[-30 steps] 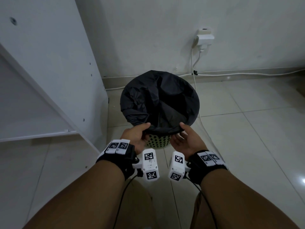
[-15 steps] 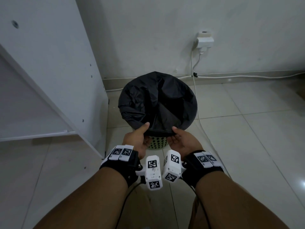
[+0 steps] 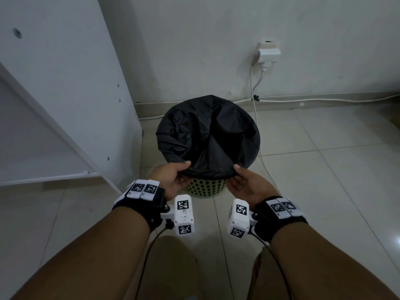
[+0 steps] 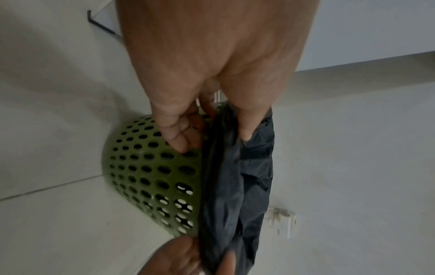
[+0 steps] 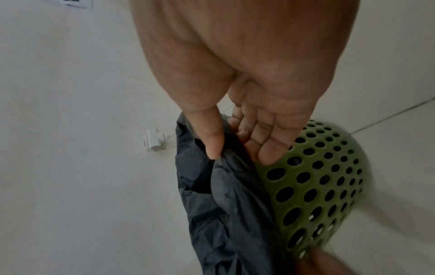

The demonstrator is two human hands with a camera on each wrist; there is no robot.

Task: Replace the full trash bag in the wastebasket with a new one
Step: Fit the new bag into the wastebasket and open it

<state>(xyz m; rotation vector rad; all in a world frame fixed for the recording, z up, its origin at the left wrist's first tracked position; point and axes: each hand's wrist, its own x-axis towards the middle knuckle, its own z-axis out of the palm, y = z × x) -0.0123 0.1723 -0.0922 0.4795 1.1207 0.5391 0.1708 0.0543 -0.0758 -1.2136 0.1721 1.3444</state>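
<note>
A black trash bag [image 3: 207, 135] lines a green perforated wastebasket [image 3: 205, 188] on the tiled floor by the wall. Its edge is folded over the rim. My left hand [image 3: 173, 176] pinches the bag's near edge, thumb on top and fingers under the fold against the basket [image 4: 150, 167]. My right hand [image 3: 244, 180] pinches the same edge further right, thumb on the bag [image 5: 226, 195] and fingers against the basket wall [image 5: 317, 186]. In the left wrist view the bag [image 4: 235, 176] hangs over the rim. The bag's inside is dark, and I cannot see any contents.
A white cabinet side [image 3: 71, 83] stands close on the left of the basket. A wall plug [image 3: 268, 54] sits above it, and its white cable [image 3: 258, 135] runs down past the basket's right side. Open tiled floor [image 3: 324, 169] lies to the right.
Both hands first drew closer together on the bag's near edge, then spread apart again along the rim. The basket has stayed in place.
</note>
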